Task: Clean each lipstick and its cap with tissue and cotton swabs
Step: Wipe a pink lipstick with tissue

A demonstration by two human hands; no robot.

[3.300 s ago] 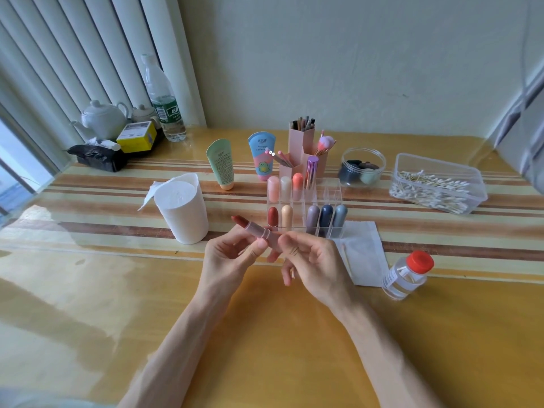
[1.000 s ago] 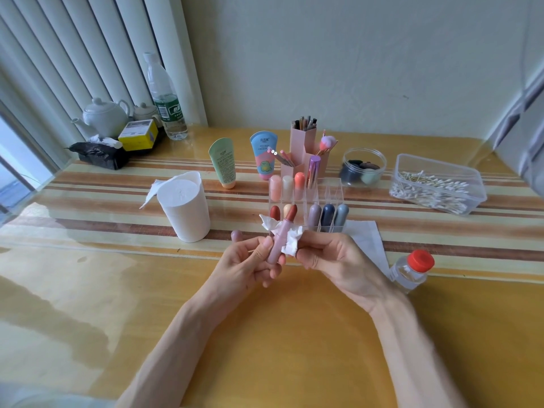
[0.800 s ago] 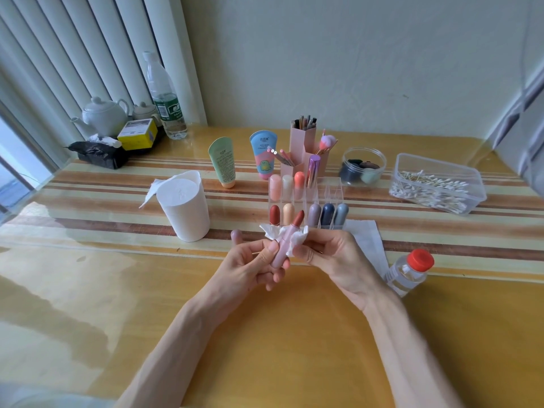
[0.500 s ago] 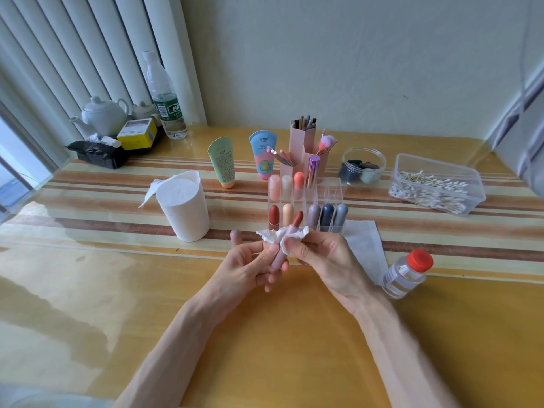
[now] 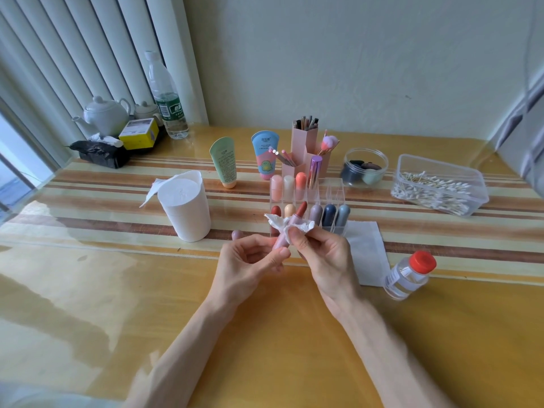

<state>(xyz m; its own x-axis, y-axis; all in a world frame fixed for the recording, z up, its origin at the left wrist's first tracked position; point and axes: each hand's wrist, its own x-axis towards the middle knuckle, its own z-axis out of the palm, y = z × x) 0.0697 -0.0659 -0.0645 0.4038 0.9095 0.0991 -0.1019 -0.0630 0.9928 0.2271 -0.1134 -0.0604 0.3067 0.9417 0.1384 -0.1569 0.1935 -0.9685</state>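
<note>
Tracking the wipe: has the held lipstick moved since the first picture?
Yes. The lipstick tip swung right, from near the tissue roll to in front of the clear organiser.

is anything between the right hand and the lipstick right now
Only the tissue: the right hand pinches it round the lipstick just under the red tip, as wiping needs. The left hand holds the tube's lower end directly, with nothing visible between.

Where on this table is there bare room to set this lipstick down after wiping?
Bare table lies along the near side, beside both arms, and left of the tissue roll. Crowded farther back: lipstick organizer, tubes, swab box; flat tissue and bottle at right.
</note>
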